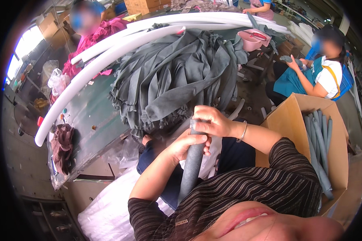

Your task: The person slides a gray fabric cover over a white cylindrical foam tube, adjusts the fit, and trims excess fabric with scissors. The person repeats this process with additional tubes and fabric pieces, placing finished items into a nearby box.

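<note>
A grey fabric-covered tube (192, 164) stands tilted in front of my body, its lower end resting near my lap. My left hand (187, 145) is wrapped round it just below its upper end. Above that, my right hand (213, 121) grips the tube's top end with the fingers closed over it. Just beyond my hands lies a large heap of grey fabric strips (177, 72) on the table. To my right an open cardboard box (285, 116) holds several similar grey tubes (319, 132).
Long white foam tubes (108, 66) lie along the table (94, 108). A pink basin (251, 40) with a red-handled tool is at the far right. A seated co-worker (305, 76) handles a grey piece. White plastic sheeting (108, 209) covers the floor at lower left. Checked cloth (62, 146) lies on the table's left.
</note>
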A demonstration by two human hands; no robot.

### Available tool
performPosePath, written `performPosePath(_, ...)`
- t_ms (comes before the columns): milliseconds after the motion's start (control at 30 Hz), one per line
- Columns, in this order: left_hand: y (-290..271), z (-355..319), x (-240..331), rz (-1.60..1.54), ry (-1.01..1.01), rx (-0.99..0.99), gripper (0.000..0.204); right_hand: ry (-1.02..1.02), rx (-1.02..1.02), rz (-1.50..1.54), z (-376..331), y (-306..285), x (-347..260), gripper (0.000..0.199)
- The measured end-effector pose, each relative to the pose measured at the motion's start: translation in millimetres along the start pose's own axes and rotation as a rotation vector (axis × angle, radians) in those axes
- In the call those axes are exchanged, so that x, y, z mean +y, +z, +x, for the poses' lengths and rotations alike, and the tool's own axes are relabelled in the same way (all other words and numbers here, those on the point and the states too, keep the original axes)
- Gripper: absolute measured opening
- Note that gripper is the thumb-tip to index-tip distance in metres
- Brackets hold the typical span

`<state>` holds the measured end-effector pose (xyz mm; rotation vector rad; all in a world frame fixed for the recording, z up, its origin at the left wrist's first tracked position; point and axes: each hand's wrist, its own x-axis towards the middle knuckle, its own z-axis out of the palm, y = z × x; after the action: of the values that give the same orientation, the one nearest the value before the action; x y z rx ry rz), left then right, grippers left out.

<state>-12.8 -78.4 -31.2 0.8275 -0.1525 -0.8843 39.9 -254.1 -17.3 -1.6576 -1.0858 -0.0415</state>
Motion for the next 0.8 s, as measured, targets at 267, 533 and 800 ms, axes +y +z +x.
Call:
performPosePath(267,8.5,0.3,-10.1,0.172,-0.079,0.070,0.026,-0.062,0.063,-0.247,-3.6,10.8,7.1,0.036)
performPosePath(533,13.8,2.1,-16.8,0.101,-0.148,-0.182,0.031,-0.011,-0.221,-0.087,-2.3,2.9,-3.4,0.038)
performPosePath(800,-1.0,3.8,-25.0,-0.088,-0.161,-0.342,0.034,-0.127,-0.088,-0.169,-6.2,3.2,-21.5,0.029)
